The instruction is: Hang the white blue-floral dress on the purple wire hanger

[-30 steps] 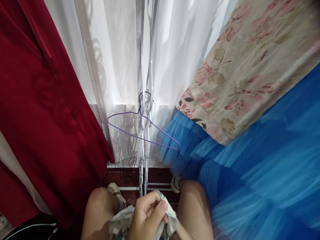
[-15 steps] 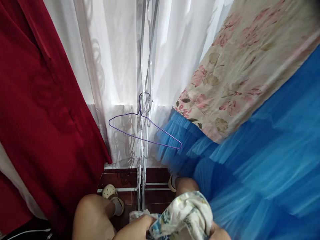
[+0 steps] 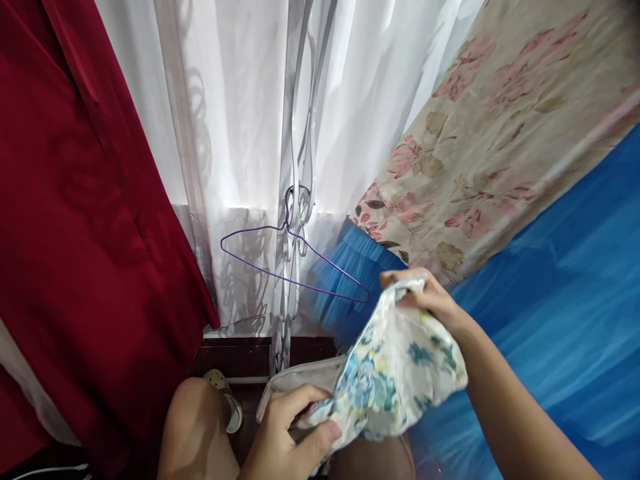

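Note:
A white cloth item with blue, green and yellow flowers (image 3: 385, 373) is stretched between my two hands above my lap. At its lower left end, my left hand (image 3: 297, 427) pinches the fabric between thumb and fingers. Higher up on the right, my right hand (image 3: 425, 293) grips its top edge, with the fingers partly behind the cloth. I cannot tell what kind of garment or cover it is. Just beyond hangs a bare purple wire hanger (image 3: 295, 280), hooked on a white metal rack; neither hand clearly touches it.
The white metal rack (image 3: 303, 133) stands before a white curtain (image 3: 240, 133). Red fabric (image 3: 90, 233) hangs at left. A pink-flowered cloth (image 3: 470, 153) and blue tulle (image 3: 560, 287) hang at right. Below are my knee (image 3: 193, 413), a beige clog (image 3: 217, 380) and a pale-rimmed item (image 3: 305, 375).
Both hands have risen into view with the flowered cloth, which was bunched low before. It is now spread wider, its right end lifted up beside the hanger.

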### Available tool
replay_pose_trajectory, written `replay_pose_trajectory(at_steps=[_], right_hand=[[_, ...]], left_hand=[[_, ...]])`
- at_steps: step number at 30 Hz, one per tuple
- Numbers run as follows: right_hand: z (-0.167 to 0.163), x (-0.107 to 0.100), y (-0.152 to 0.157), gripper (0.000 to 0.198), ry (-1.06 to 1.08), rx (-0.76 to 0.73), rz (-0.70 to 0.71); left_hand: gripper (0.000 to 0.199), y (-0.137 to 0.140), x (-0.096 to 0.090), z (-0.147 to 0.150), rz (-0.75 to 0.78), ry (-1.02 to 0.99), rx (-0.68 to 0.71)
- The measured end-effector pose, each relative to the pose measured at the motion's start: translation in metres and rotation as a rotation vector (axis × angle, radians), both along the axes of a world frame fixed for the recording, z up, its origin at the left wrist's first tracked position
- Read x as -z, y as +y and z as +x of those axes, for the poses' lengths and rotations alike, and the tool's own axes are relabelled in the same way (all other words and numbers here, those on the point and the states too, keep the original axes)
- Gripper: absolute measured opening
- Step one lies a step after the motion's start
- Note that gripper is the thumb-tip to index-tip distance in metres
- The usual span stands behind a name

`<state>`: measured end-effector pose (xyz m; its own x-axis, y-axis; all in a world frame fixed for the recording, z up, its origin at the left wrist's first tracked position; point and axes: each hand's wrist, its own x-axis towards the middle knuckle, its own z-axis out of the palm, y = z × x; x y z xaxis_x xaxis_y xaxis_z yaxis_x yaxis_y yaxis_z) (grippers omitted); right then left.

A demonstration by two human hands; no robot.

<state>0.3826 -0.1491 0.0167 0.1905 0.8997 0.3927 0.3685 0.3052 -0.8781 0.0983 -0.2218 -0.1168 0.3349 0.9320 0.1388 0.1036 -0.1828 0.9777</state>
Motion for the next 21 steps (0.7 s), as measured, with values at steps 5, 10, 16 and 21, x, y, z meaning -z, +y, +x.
replay_pose_trajectory(at_steps=[5, 10, 16, 21], right_hand=[[-0.016, -0.022, 0.077, 0.021, 0.102, -0.309, -0.083], [-0.053, -0.007, 0.108, 0.016, 0.240, -0.458, -0.229], [-0.054, -0.002, 0.108, 0.034, 0.261, -0.483, -0.253], [-0.041, -0.019, 0.094, 0.045, 0.277, -0.540, -0.362]], left_hand=[[0.035, 0.011, -0.033, 0.001, 0.072, -0.076, -0.060], [0.033, 0.027, -0.049, -0.026, 0.109, -0.107, -0.047], [0.028, 0.050, -0.046, -0.072, 0.061, -0.020, 0.029], [0.019, 0.109, -0.016, -0.128, 0.227, 0.357, 0.203]])
